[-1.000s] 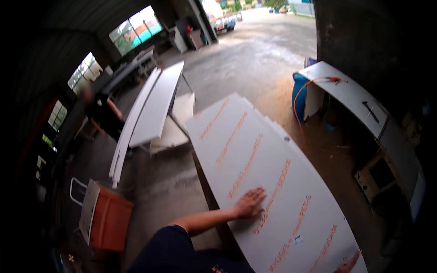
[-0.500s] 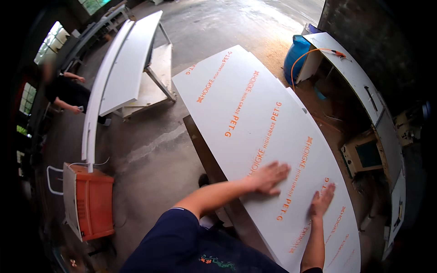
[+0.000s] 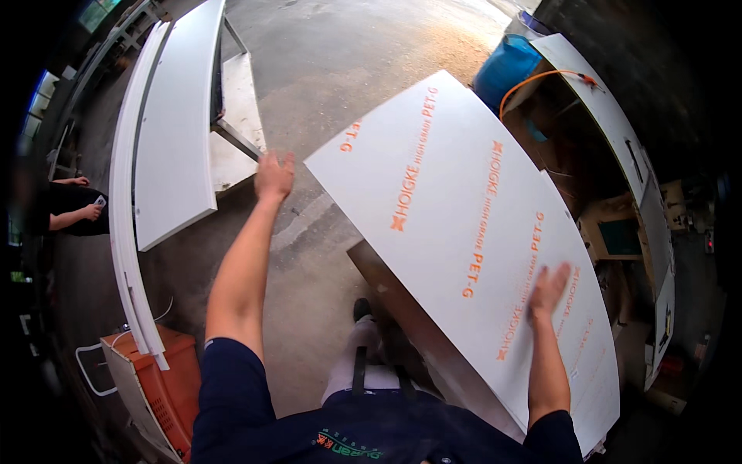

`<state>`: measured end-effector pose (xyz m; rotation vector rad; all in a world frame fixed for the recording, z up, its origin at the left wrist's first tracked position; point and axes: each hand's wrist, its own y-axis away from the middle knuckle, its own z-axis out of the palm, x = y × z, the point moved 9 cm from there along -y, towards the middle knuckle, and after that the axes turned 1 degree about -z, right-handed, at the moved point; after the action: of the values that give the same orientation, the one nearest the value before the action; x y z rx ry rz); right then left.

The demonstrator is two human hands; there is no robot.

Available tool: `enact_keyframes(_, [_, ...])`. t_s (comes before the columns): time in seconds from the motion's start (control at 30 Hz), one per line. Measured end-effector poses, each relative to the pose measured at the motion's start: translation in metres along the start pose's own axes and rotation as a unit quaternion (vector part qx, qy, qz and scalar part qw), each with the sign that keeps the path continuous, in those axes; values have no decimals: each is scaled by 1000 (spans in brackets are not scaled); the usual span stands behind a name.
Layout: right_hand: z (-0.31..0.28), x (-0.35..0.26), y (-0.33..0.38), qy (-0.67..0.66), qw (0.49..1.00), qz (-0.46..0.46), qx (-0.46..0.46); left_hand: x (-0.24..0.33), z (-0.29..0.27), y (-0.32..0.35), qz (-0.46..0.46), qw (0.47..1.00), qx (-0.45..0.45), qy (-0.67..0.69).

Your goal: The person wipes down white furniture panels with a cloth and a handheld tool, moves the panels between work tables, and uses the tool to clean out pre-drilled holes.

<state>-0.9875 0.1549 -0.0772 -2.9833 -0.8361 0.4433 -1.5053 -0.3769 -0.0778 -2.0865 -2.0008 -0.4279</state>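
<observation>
concrete floor; right hand (image 3: pixel 549 291) flat on white panel (image 3: pixel 464 232), left hand (image 3: pixel 273 175) open.

Bare concrete floor (image 3: pixel 325 255) open between white sheet (image 3: pixel 464 232) and stacked white boards (image 3: pixel 174 139) — orange crate (image 3: pixel 166 383) lower left.

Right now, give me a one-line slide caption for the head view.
Right hand flat on the large white panel with orange print; left hand reaching out open beyond its far corner, over the concrete floor.
</observation>
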Motion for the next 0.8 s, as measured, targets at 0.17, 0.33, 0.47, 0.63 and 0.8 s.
enact_keyframes(0.17, [67, -335, 48, -28, 950, -298, -86, 62, 17, 13, 54, 988, -97, 103])
enact_keyframes(0.33, [99, -481, 55, -128, 839, -472, -238, 73, 10, 13, 40, 993, -109, 36])
enact_keyframes(0.47, [126, -481, -187, 1, 926, -346, -151, 81, 23, 16, -7, 999, -52, -14])
enact_keyframes(0.63, [170, -529, -184, -135, 906, -369, -157, 80, 32, 21, -7, 998, -57, 13])
enact_keyframes(0.8, [156, -593, -13, -145, 698, -635, -297, 82, 28, 13, -13, 999, -23, 24])
